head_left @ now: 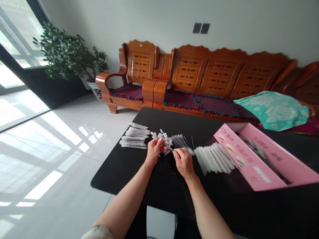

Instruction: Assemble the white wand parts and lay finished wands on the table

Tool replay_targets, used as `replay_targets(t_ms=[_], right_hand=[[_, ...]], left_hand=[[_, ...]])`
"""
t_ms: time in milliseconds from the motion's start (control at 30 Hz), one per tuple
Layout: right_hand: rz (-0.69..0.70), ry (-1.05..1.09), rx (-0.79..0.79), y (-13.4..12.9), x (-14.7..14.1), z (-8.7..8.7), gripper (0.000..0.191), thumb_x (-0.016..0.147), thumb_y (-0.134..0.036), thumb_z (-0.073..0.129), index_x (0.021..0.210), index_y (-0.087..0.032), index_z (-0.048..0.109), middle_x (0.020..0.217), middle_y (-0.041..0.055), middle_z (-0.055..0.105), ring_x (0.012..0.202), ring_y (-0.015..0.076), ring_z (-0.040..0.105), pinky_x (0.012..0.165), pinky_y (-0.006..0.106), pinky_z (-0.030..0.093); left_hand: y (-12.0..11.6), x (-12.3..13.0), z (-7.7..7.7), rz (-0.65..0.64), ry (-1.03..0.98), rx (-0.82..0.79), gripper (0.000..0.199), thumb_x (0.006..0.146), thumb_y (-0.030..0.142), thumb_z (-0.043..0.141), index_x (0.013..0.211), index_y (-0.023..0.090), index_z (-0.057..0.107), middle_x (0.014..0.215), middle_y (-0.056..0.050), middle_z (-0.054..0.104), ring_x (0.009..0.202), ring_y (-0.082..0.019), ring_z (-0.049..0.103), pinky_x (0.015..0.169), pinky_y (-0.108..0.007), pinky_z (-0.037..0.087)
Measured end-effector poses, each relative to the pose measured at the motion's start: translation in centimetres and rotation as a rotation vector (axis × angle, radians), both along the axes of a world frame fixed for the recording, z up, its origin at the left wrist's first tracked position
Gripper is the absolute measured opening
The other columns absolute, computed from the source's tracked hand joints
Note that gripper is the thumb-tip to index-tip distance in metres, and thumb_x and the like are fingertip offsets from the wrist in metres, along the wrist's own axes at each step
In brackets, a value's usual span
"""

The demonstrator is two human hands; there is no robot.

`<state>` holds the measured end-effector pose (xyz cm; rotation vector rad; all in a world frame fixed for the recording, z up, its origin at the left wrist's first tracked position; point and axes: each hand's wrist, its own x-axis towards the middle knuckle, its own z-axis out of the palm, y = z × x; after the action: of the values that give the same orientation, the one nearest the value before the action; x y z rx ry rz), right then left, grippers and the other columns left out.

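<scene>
Head view. Black table, carrying: one row of white sticks, along the left edge, left of the left hand's fingers; one heap of short pale pieces, just beyond the left fingertips; one fan of thin dark rods, beyond the right fingers; one row of white tubes, right of the right hand. Left hand, right hand: fingers curled narrow, near each other, above the table's left part; any held piece, cannot tell.

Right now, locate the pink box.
In the head view, the pink box sits on the black table, right of the white tubes beside the right hand.
</scene>
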<state>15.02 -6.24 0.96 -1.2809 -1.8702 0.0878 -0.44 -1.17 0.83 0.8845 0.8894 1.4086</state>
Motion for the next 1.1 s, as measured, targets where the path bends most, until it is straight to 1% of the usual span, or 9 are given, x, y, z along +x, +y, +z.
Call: replay_targets(t_ms=[67, 167, 333, 467, 633, 700, 867, 1033, 1100], right_hand=[[-0.006, 0.005, -0.001, 0.0, 0.0, 0.0, 0.019, 0.096, -0.027, 0.05, 0.086, -0.018, 0.064, 0.081, 0.0065, 0.067, 0.079, 0.0205, 0.059, 0.077, 0.033, 0.045], [-0.04, 0.043, -0.025, 0.0, 0.0, 0.0, 0.015, 0.091, -0.032, 0.06, 0.09, -0.018, 0.064, 0.078, 0.0053, 0.066, 0.076, 0.0201, 0.058, 0.076, 0.033, 0.046], [-0.002, 0.011, -0.021, 0.0, 0.0, -0.1, 0.02, 0.096, -0.028, 0.049, 0.088, -0.018, 0.065, 0.082, 0.0068, 0.067, 0.08, 0.0205, 0.059, 0.077, 0.033, 0.045], [-0.038, 0.03, -0.041, 0.0, 0.0, -0.2, 0.015, 0.092, -0.031, 0.058, 0.087, -0.018, 0.064, 0.079, 0.0054, 0.065, 0.076, 0.0197, 0.058, 0.074, 0.032, 0.046], [-0.023, 0.026, -0.011, 0.1, 0.3, -0.3, 0.021, 0.095, -0.03, 0.051, 0.084, -0.019, 0.065, 0.079, 0.0061, 0.066, 0.078, 0.0197, 0.059, 0.076, 0.031, 0.046], [-0.072, 0.033, 0.023, 0.1, 0.8, -0.4, 0.023, 0.095, -0.031, 0.051, 0.083, -0.018, 0.065, 0.078, 0.0062, 0.067, 0.076, 0.0193, 0.06, 0.075, 0.03, 0.045], [-0.363, 0.04, 0.071, 0.1, 1.8, -1.3, 0.029, 0.095, -0.038, 0.053, 0.082, -0.018, 0.069, 0.066, 0.0045, 0.068, 0.059, 0.0173, 0.058, 0.06, 0.028, 0.038], [-0.294, -0.153, 0.059, 0.3, 1.2, -1.6, 0.03, 0.096, -0.035, 0.052, 0.082, -0.019, 0.072, 0.068, 0.0061, 0.072, 0.059, 0.0181, 0.061, 0.062, 0.029, 0.036], [-0.284, -0.176, 0.07, 0.4, 0.7, -1.4, 0.03, 0.097, -0.036, 0.051, 0.087, -0.019, 0.073, 0.068, 0.0065, 0.072, 0.059, 0.0185, 0.062, 0.062, 0.03, 0.037]], left_hand=[[0.0, 0.0, 0.0, -0.005, 0.004, 0.0, 0.044, 0.076, 0.056, 0.072, 0.077, 0.012, 0.062, 0.051, -0.001, 0.062, 0.041, -0.012, 0.057, 0.044, -0.022, 0.047], [0.0, 0.0, -0.1, -0.006, 0.005, 0.004, 0.044, 0.077, 0.055, 0.071, 0.078, 0.013, 0.062, 0.052, -0.001, 0.063, 0.042, -0.012, 0.057, 0.045, -0.022, 0.047], [0.0, 0.0, -0.2, 0.0, 0.003, 0.003, 0.044, 0.076, 0.055, 0.072, 0.077, 0.013, 0.062, 0.052, 0.0, 0.061, 0.043, -0.013, 0.058, 0.045, -0.022, 0.048], [0.0, 0.0, -0.1, -0.004, 0.006, -0.002, 0.044, 0.075, 0.056, 0.072, 0.077, 0.013, 0.062, 0.052, 0.0, 0.061, 0.043, -0.013, 0.058, 0.045, -0.022, 0.048], [0.1, -0.1, -0.1, 0.025, -0.012, -0.004, 0.045, 0.075, 0.056, 0.072, 0.077, 0.013, 0.062, 0.052, 0.0, 0.061, 0.044, -0.012, 0.058, 0.045, -0.023, 0.048], [0.3, -0.3, -0.2, 0.06, -0.03, -0.009, 0.045, 0.075, 0.057, 0.073, 0.077, 0.013, 0.062, 0.052, 0.0, 0.06, 0.045, -0.012, 0.057, 0.045, -0.022, 0.048], [0.6, -0.6, -0.3, 0.119, -0.069, -0.011, 0.046, 0.073, 0.058, 0.073, 0.078, 0.013, 0.062, 0.051, 0.002, 0.058, 0.046, -0.012, 0.058, 0.046, -0.023, 0.049], [0.4, -0.5, -0.1, 0.118, -0.059, -0.02, 0.048, 0.072, 0.059, 0.074, 0.078, 0.013, 0.062, 0.052, 0.002, 0.058, 0.045, -0.012, 0.057, 0.046, -0.023, 0.048], [0.4, -0.4, 0.0, 0.115, -0.057, -0.025, 0.049, 0.072, 0.06, 0.074, 0.078, 0.013, 0.062, 0.054, 0.001, 0.059, 0.045, -0.012, 0.057, 0.045, -0.023, 0.048]])
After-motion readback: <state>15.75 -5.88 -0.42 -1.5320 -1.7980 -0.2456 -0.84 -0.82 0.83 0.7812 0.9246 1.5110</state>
